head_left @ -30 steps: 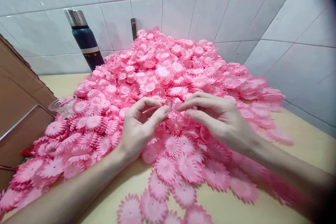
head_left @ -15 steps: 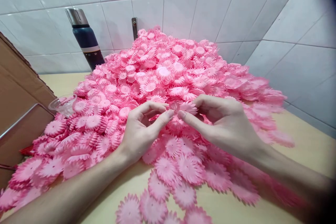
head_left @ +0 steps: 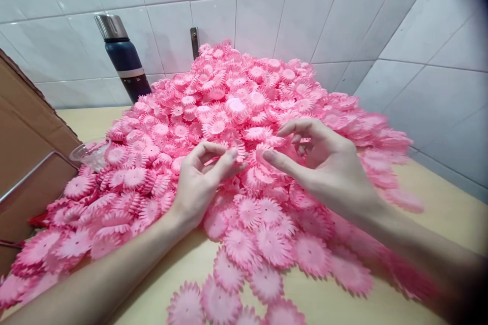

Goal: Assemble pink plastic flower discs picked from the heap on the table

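A large heap of pink scalloped artificial-flower petal discs (head_left: 217,126) fills the middle of the view, pale at the centre and darker at the fringed rims. My left hand (head_left: 198,180) is closed in a pinch at the front of the heap. A pink petal disc (head_left: 240,150) shows at its thumb and fingertip, mostly hidden by the fingers. To its right, my right hand (head_left: 330,167) hovers over the heap with thumb and fingers apart, nothing between them. Loose discs (head_left: 267,283) lie flat on the table below both hands.
A dark blue bottle (head_left: 125,63) with a steel cap stands at the back left by the tiled wall (head_left: 263,15). On the left are a cardboard box (head_left: 30,127) and a clear plastic cup (head_left: 89,155). A metal bracket (head_left: 194,42) rises behind the heap on the pale table (head_left: 160,284).
Both hands were together pinching a petal disc. My right hand has let go, opened and lifted a little; my left hand has drawn slightly left, with a disc at its fingertips.
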{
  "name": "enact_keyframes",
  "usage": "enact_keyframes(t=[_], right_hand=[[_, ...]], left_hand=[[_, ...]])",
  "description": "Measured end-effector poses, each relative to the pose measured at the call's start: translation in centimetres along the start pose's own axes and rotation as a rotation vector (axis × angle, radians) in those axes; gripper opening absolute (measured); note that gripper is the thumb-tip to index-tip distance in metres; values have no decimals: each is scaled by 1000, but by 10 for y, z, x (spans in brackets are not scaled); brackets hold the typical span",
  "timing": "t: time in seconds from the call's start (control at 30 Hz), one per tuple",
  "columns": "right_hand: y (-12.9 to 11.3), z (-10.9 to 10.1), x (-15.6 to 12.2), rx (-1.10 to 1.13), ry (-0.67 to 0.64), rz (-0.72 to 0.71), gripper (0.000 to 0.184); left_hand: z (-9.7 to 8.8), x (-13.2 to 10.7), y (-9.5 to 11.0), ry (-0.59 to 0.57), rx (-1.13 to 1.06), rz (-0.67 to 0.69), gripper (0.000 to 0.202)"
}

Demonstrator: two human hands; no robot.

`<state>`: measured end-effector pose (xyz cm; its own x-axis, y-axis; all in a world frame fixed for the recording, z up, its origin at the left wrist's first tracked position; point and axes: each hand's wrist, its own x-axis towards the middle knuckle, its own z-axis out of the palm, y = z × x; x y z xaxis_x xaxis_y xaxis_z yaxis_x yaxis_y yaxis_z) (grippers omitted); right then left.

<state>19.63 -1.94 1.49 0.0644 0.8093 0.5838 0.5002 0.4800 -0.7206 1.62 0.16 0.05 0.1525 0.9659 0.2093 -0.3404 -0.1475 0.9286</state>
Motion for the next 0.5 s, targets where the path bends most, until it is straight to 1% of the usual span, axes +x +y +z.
enact_keyframes(t=[0.07, 0.13, 0.23, 0.3, 0.4, 0.5], right_hand=[[-2, 1, -2, 32, -57, -55, 16], [-6, 2, -4, 90, -148, -88, 8], [-10, 5, -8, 140, -240, -99, 6], [-11, 6, -9, 158, -261, -85, 7], [-12, 6, -7, 167, -253, -66, 6], [-12, 6, -2, 167, -261, -76, 4]], left_hand=[[1, -3, 0, -59, 61, 18, 19], [1, -5, 1, -97, 117, 44, 20], [-1, -5, 2, -131, 195, 76, 20], [-2, -5, 1, -162, 214, 93, 18], [-3, -5, 0, -210, 195, 119, 16], [-4, -5, 0, -222, 183, 146, 18]])
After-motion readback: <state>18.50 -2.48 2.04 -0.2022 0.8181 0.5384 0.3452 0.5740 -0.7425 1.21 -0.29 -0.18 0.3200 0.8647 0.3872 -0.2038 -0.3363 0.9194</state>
